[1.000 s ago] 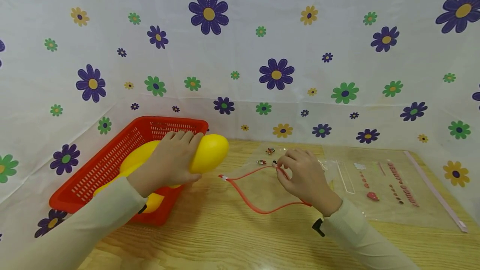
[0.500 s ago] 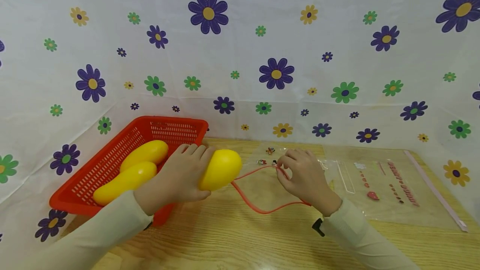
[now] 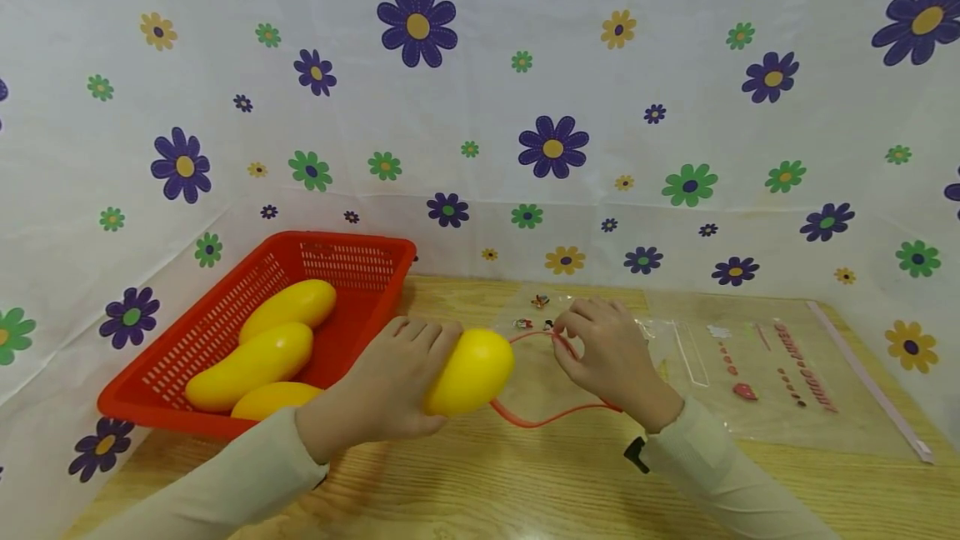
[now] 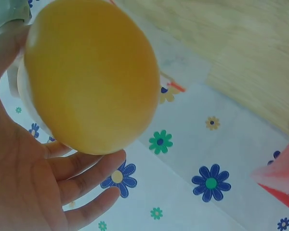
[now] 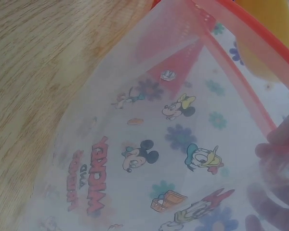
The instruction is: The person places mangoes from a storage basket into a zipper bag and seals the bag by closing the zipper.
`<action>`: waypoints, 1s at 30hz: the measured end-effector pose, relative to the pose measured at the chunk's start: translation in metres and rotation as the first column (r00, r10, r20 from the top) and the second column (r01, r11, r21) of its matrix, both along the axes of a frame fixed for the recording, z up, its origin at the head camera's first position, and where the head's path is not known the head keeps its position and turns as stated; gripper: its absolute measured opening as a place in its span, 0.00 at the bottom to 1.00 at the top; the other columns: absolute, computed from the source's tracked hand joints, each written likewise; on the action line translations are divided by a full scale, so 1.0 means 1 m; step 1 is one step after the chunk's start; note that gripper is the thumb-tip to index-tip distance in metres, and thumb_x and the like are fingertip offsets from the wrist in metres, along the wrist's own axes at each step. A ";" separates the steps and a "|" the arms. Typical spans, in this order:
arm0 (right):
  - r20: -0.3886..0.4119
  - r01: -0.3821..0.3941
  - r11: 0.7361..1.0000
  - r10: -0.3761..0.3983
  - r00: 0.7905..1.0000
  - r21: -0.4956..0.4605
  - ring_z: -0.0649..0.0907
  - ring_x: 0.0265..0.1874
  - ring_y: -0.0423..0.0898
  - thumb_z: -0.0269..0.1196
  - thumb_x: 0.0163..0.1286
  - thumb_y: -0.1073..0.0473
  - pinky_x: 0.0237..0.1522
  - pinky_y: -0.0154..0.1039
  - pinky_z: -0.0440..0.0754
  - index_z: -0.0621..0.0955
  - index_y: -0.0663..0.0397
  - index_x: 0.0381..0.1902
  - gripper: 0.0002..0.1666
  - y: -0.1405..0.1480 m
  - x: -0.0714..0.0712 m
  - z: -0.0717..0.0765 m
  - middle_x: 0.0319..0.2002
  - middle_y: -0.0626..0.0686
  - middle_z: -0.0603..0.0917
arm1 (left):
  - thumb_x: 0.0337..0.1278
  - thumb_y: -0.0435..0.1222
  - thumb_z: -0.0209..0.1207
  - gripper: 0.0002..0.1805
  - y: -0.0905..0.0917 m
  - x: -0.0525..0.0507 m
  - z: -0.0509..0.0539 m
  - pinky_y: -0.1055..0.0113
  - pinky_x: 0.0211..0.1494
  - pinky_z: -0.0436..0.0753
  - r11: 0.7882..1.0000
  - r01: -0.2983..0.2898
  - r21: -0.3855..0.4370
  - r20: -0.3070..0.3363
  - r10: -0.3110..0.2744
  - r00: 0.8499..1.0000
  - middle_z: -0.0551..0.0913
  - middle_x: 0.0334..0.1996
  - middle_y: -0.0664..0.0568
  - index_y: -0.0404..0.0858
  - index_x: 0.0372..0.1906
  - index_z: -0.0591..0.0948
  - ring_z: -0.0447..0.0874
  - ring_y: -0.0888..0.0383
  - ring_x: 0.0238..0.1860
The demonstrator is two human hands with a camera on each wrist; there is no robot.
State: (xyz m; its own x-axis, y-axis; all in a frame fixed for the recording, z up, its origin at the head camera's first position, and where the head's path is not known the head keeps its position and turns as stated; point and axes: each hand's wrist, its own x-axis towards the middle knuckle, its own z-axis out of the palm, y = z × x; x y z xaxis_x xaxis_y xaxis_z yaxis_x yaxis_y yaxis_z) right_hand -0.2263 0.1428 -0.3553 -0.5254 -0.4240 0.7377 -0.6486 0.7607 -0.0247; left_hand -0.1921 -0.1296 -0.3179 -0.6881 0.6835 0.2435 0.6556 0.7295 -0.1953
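In the head view my left hand [image 3: 390, 382] grips a smooth yellow mango [image 3: 472, 371] in front of the mouth of a clear zip bag [image 5: 106, 110]. The left wrist view shows the same mango [image 4: 94, 77] large, with the fingers curled around its side and below. My right hand [image 3: 615, 357] pinches the red zip edge [image 3: 517, 419] of the bag, and the mouth gapes toward the mango. Cartoon figures and red lettering are printed on the bag's film. Part of the red edge is hidden behind the mango.
At left a red slotted basket [image 3: 360, 332] holds three more yellow mangoes [image 3: 251, 365]. Another clear bag [image 3: 847, 415] with a pink zip edge lies flat on the wooden table [image 3: 420, 490] at right. A flowered cloth [image 3: 480, 90] hangs behind.
My left hand has carried the mango out from over the basket, rightward and nearer, up to the bag's mouth. The right hand and the bag stay in place.
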 end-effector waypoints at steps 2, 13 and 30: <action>0.000 -0.001 1.000 0.001 1.000 -0.001 0.75 0.25 0.43 0.68 0.50 0.61 0.33 0.40 0.73 0.80 0.50 0.23 0.05 0.000 0.000 0.000 0.23 0.46 0.78 | 0.28 0.53 0.70 0.47 0.002 0.001 -0.002 0.55 0.56 0.74 1.000 0.007 0.011 0.011 -0.007 1.000 0.77 0.46 0.49 0.38 0.58 0.66 0.75 0.51 0.47; -0.004 -0.003 1.000 0.003 1.000 -0.010 0.75 0.25 0.43 0.68 0.50 0.61 0.33 0.41 0.74 0.80 0.51 0.25 0.05 0.000 0.000 0.000 0.23 0.47 0.79 | 0.27 0.55 0.70 0.47 0.012 0.007 -0.017 0.56 0.52 0.73 0.999 0.044 0.014 -0.033 -0.044 0.999 0.77 0.40 0.50 0.39 0.58 0.66 0.74 0.52 0.43; -0.029 -0.023 1.000 0.022 0.999 -0.016 0.75 0.24 0.43 0.67 0.50 0.61 0.33 0.42 0.73 0.80 0.52 0.25 0.04 -0.001 0.000 -0.003 0.22 0.47 0.78 | 0.34 0.60 0.64 0.46 0.035 0.007 -0.039 0.58 0.51 0.76 0.999 0.038 0.012 -0.056 -0.037 0.998 0.75 0.43 0.49 0.40 0.60 0.66 0.74 0.53 0.44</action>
State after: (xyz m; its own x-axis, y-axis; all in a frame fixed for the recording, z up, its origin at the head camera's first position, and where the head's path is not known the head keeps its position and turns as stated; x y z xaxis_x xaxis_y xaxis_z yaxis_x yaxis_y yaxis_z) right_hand -0.2260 0.1419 -0.3579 -0.4945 -0.4231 0.7592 -0.6660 0.7457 -0.0182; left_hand -0.1850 -0.0947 -0.3566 -0.6469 0.7051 0.2905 0.6709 0.7073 -0.2228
